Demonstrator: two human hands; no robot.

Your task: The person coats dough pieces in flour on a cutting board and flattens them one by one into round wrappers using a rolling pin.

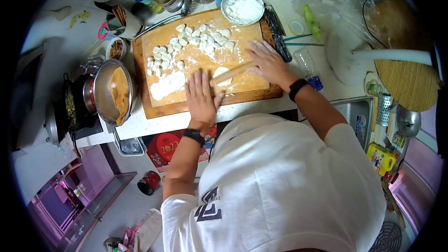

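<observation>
A wooden rolling pin (235, 72) lies slantwise across a round dough wrapper (223, 76) on the wooden board (161, 112). My left hand (200, 95) is open, fingers stretched out flat, its thumb side against the pin's near-left end. Over the pin's other end rests my right hand (269, 60), also open with straight fingers, the palm on the wood. Beside my left hand is a pile of rolled, floury wrappers (167, 85). Many small dough pieces (205, 39), dusted with flour, are spread over the far half of the board.
A bowl of flour (242, 8) stands at the board's far edge. Left of the board are a metal basin (101, 95) with a spatula-like orange piece in it and a small bowl of brown food (115, 49). Plastic bags (336, 14) and a green vegetable (312, 23) lie right.
</observation>
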